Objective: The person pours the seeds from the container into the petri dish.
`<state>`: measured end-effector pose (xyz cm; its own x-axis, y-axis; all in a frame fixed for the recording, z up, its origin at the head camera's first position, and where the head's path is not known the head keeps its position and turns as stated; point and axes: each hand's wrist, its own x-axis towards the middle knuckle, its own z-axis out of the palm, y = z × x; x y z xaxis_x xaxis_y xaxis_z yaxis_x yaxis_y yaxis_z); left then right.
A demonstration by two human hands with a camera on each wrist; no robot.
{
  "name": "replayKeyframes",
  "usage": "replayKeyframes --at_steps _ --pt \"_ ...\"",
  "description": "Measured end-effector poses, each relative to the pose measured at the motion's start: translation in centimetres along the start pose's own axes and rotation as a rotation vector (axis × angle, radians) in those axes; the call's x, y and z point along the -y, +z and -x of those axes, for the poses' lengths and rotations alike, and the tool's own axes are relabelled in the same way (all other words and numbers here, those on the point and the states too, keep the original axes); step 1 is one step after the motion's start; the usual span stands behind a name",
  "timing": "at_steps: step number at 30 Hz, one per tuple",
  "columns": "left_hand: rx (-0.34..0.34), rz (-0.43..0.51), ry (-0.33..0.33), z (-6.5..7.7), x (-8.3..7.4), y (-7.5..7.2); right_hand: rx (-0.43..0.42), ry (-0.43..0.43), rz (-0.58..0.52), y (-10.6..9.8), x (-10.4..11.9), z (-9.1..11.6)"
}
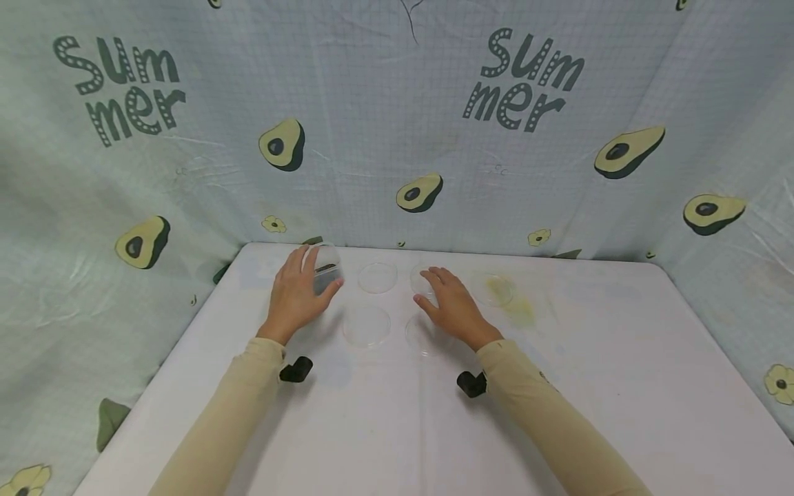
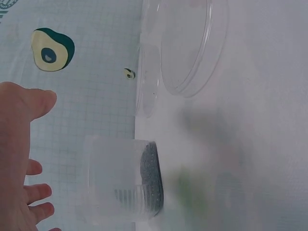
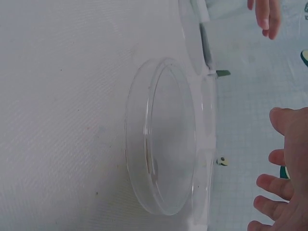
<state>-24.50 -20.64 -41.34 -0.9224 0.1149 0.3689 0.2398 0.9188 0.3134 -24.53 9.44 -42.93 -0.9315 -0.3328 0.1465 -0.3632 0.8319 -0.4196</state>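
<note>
My left hand (image 1: pixel 295 295) hovers with spread, relaxed fingers beside a clear plastic container (image 1: pixel 327 278), which overlaps the fingers in the head view. Dark grey material (image 2: pixel 153 179) shows at the bottom of that container in the left wrist view. Over the middle of the table, my right hand (image 1: pixel 456 307) has its fingers loosely extended and holds nothing. Beneath and beside it are several clear round shallow dishes, one of them a petri dish (image 3: pixel 171 144) large in the right wrist view. Another dish (image 1: pixel 367 326) lies between the two hands, with a further dish (image 1: pixel 378 277) behind it.
A white-covered table (image 1: pixel 372 427) ends at the back against a hanging cloth (image 1: pixel 372 103) printed with avocados and lettering. Toward the right, a yellowish patch (image 1: pixel 520 310) marks the cover beside another clear dish (image 1: pixel 494 290). Black wrist devices (image 1: pixel 296 370) sit at both sleeves.
</note>
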Motion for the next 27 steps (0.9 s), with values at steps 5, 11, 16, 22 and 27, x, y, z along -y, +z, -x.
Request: replayKeyframes --at_steps 5,11,16,22,27 --pt "0.003 0.006 0.003 0.0 0.4 0.0 0.000 0.014 -0.008 0.1 0.3 -0.2" --pt "0.068 0.022 -0.027 -0.3 0.7 0.0 0.005 0.020 -0.023 0.2 0.4 -0.2" --pt "0.092 0.024 -0.034 -0.5 0.9 0.1 -0.001 0.009 -0.018 0.3 0.4 -0.3" --pt "0.096 0.033 -0.061 -0.8 1.5 0.3 -0.004 0.016 -0.014 0.5 0.4 -0.4" --pt "0.104 0.052 -0.093 -1.3 2.1 0.7 0.008 0.019 -0.009 0.7 0.2 -0.6"
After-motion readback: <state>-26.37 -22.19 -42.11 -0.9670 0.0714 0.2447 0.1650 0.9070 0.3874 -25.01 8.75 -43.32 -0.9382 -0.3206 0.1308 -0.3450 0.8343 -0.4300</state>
